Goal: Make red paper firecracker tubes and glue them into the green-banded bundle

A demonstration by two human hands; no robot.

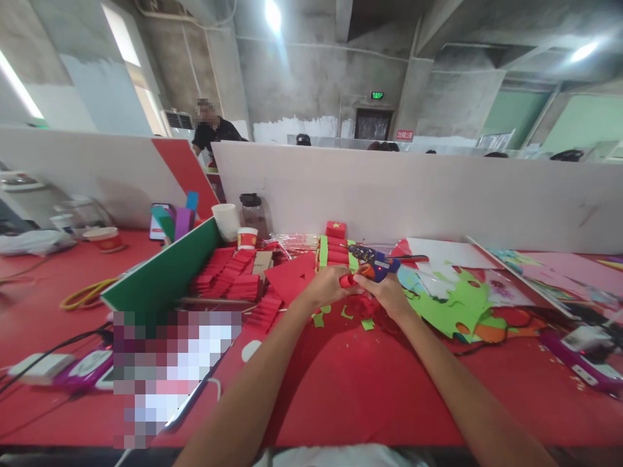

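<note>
The right hand (pixel 389 295) grasps a hot-glue gun (pixel 374 263), and the left hand (pixel 328 286) pinches a red paper roll (pixel 346 281) just beside it, seemingly for steadiness.

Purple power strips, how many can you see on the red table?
2. One purple power strip lies on the left side of the red table; the other purple power strip is near the right edge of the picture. More could be hidden.
</note>
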